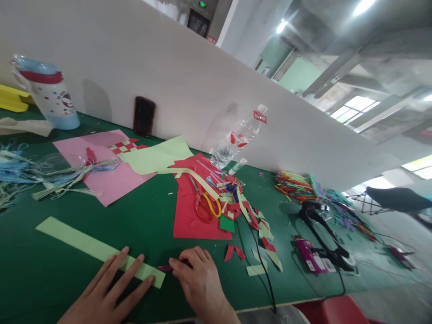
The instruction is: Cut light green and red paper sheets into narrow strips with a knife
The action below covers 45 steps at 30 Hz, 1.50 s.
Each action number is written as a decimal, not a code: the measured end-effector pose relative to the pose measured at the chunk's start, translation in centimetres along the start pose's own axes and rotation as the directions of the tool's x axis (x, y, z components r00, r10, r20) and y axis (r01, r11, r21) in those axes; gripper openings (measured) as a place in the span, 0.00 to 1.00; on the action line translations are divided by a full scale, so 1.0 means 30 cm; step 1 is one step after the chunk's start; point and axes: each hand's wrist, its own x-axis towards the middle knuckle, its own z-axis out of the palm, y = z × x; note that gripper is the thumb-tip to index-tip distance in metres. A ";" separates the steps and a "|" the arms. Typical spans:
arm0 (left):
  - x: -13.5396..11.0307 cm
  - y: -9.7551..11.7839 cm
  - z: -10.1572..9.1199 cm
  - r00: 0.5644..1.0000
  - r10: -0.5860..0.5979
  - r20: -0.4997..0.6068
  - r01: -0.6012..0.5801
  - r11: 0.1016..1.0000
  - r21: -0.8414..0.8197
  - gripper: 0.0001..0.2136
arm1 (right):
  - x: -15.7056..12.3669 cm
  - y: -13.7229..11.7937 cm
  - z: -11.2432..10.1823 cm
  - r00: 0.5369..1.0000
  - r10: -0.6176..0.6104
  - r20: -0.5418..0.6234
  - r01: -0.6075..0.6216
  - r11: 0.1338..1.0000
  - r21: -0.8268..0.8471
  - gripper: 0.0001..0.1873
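A pale green paper strip [84,240] lies slantwise on the green table. My left hand [111,288] rests on its right part, fingers spread and pressing it flat. My right hand [199,279] is closed around a slim purple pen [164,268], whose end points left at the strip's right end. Most of the pen is hidden by my fingers. Beyond my hands, a red paper sheet [184,220] carries scissors [205,209] with red and yellow handles. Red and green paper scraps [256,270] are scattered to the right.
A water bottle [236,139], a glue stick [237,166] and a phone [144,116] stand near the wall. Pink paper [111,189], tassels [20,171] and a flask [50,96] are at left. A black cable [261,256] crosses the right side beside a black head strap [320,229].
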 end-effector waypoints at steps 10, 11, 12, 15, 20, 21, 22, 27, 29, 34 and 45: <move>-0.009 -0.001 0.001 0.999 -0.029 0.023 0.029 1.000 -0.002 0.37 | 0.025 0.004 0.014 1.000 0.002 0.020 -0.002 1.000 0.007 0.11; -0.007 -0.001 -0.001 0.999 -0.029 0.023 0.029 1.000 0.000 0.36 | 0.025 0.004 0.015 0.999 0.003 0.032 -0.004 1.000 0.007 0.11; -0.006 -0.001 -0.002 1.000 -0.020 0.021 0.020 1.000 0.006 0.37 | 0.026 0.004 0.015 0.999 0.004 0.039 -0.004 1.000 0.008 0.11; -0.007 -0.001 -0.002 1.000 0.001 0.010 -0.002 1.000 0.027 0.37 | 0.027 0.002 0.017 0.999 0.000 0.049 0.000 1.000 0.006 0.12; -0.018 0.008 -0.003 0.995 -0.099 0.016 0.100 0.995 -0.010 0.37 | 0.029 0.003 0.014 0.998 -0.002 0.062 0.002 1.000 0.002 0.13; -0.020 0.009 -0.006 0.992 -0.125 0.020 0.125 0.992 -0.009 0.37 | 0.029 0.004 0.014 0.998 -0.001 0.063 0.001 1.000 0.004 0.12; -0.021 0.009 -0.009 0.989 -0.148 0.023 0.148 0.989 0.001 0.37 | 0.029 0.005 0.014 0.998 -0.001 0.062 0.001 1.000 0.004 0.12; -0.025 -0.002 -0.019 0.985 -0.171 0.008 0.171 0.984 0.056 0.43 | 0.030 0.004 0.016 0.999 -0.007 0.036 0.006 1.000 0.016 0.12; -0.027 -0.005 -0.016 0.987 -0.161 0.002 0.161 0.986 0.044 0.44 | 0.031 -0.002 0.020 0.999 -0.008 0.034 0.007 1.000 0.023 0.12; -0.034 -0.005 -0.012 0.991 -0.130 0.028 0.127 0.988 0.083 0.44 | 0.035 -0.015 0.031 0.999 -0.023 0.048 0.023 1.000 0.008 0.12; -0.046 0.002 0.003 0.979 -0.199 0.044 0.198 0.980 0.035 0.42 | 0.064 -0.020 0.041 0.998 -0.033 0.048 0.031 0.999 0.036 0.11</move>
